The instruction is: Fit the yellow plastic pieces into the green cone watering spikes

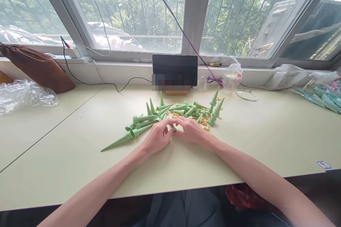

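Some small green piece (173,128) is kinda pinched between the left hand (158,135) and right hand (192,130) — fingers curled nearly closed, mostly hiding it — near heaped green spikes (190,110).

The fingers (181,123) mostly hide a green piece (173,128); blocky blur masks part of the dark screen (174,67).

Soft green on the spikes (121,141), yellow-tan on the little pegs (205,123). Pale cream-yellow across the table (266,131), dark along its seam (53,128). Black on the screen (175,67), light brown on its stand (176,93). Dark brown on the cloth bag (42,69), deep red on the plastic bag (243,197). Red and blue along the hanging wire (173,14); white, blue and red on the sticker (324,165).
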The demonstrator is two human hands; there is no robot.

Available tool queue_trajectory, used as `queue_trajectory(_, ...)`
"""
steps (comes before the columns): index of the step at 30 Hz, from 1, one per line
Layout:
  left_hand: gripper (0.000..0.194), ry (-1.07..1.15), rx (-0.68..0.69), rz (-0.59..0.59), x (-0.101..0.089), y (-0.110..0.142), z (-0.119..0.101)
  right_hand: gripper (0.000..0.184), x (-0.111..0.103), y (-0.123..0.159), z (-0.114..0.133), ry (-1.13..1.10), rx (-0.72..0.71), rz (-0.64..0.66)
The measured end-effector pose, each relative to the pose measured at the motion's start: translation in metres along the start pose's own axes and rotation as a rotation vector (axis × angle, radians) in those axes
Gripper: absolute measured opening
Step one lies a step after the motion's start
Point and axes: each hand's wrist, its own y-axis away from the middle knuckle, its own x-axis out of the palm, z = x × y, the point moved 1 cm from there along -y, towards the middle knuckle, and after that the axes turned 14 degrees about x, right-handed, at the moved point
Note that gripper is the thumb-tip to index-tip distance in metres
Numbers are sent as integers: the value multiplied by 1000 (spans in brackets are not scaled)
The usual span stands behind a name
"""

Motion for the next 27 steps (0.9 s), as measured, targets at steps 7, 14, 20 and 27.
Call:
queue_trajectory(7, 19, 83, 17, 14, 0, -1, -4, 12, 0, 0, 1, -93, -49, 9)
queue_trajectory(14, 17, 97, 16, -118, 0, -1, -5, 21, -1, 1, 1, -156, -77, -67)
queue_trajectory(20, 23, 229, -171, -181, -3, -2, -4, 27, 1, 1, 0, -143, -55, -199)
queue_trajectory(27, 39, 456, -258, -129, -3, -3, -4, 23, 1, 2, 4, -178, -131, -270)
